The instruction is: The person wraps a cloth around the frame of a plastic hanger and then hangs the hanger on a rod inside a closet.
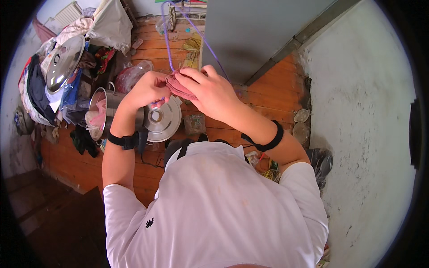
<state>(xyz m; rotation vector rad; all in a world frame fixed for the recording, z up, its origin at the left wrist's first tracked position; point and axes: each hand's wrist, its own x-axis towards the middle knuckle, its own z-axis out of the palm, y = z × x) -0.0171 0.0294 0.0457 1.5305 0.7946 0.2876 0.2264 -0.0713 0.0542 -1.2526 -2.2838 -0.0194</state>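
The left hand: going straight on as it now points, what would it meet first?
The left hand would likely meet the reddish cloth, which it appears to touch, then apparently the right hand beyond it; depth is unclear.

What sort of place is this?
Probably a lived-in room in a home, perhaps used partly for storage: a heap of clothes and cloths, a large metal pot with pink fabric in it, and a worn plank floor.
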